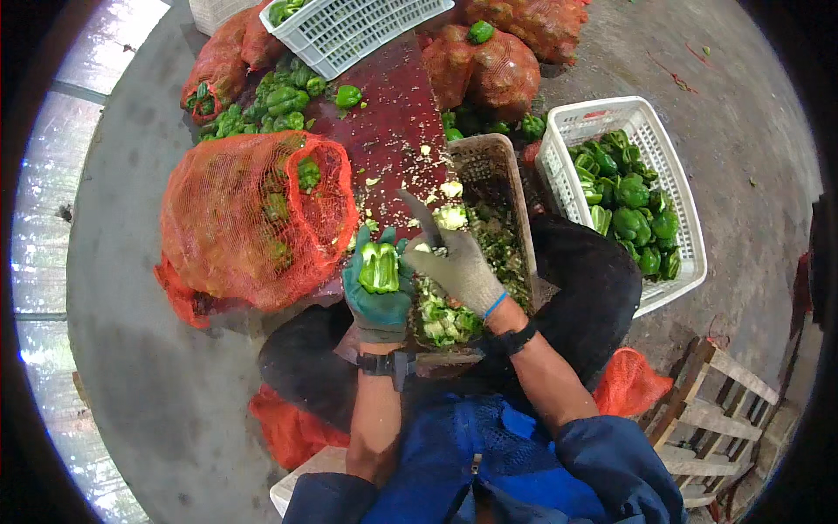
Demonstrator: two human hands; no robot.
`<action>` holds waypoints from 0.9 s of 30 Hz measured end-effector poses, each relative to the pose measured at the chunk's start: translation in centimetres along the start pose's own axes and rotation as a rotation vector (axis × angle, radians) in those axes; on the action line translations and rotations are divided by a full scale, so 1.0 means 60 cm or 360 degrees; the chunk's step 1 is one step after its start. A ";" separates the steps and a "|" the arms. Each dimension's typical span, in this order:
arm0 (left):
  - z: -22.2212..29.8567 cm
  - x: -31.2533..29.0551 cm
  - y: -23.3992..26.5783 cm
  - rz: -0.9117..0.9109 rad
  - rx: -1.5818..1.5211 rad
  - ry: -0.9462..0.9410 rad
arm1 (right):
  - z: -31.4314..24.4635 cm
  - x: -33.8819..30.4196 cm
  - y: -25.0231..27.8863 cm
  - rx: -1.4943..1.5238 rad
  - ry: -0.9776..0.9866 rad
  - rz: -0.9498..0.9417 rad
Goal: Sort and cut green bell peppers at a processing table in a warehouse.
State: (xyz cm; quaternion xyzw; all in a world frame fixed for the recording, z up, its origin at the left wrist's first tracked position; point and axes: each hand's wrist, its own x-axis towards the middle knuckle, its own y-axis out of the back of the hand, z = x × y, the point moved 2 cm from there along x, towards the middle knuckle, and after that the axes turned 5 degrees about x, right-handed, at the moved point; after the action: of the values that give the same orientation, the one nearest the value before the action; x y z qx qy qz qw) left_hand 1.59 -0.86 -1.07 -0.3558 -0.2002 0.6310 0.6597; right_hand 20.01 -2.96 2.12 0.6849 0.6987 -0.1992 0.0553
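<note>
My left hand (377,310), in a green work glove, cradles a cut green bell pepper (379,267) with its pale inner ribs facing up. A knife (421,216) is gripped in my right hand (467,272), which wears a whitish knit glove; its blade points up and to the left, apart from the pepper. Just past the knife, pale pepper cores (450,217) lie at the edge of a red board (384,113) strewn with seeds. Below my right hand, a brown crate (524,223) holds cores and green scraps.
On the left, an orange mesh sack (231,218) of peppers lies with its mouth toward my left hand. A white crate (694,236) of green peppers stands at the right, another white crate (358,39) at the far end. Beyond are loose peppers (284,100), full sacks (502,74); lower right, a wooden pallet (720,410).
</note>
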 end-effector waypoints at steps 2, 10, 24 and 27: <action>0.004 0.012 -0.001 -0.0083 0.0023 0.0002 | 0.027 0.020 0.016 -0.0082 0.0246 0.0218; -0.003 0.058 0.047 -0.0055 0.3345 -0.1103 | 0.044 0.041 0.030 -0.0448 0.0505 0.0757; -0.063 0.118 -0.181 0.0124 0.0672 -0.0312 | 0.180 0.117 0.041 0.0124 -0.0043 0.0816; -0.164 0.113 -0.295 -0.0292 0.0172 -0.0205 | 0.151 0.112 0.032 0.0439 0.0031 0.0683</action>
State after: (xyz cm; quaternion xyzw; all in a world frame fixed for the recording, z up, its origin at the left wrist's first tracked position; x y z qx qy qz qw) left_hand 21.66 4.49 3.91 -0.2586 -0.2395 0.5993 0.7187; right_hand 19.76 0.08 -8.94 0.8204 0.5042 -0.2698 -0.0044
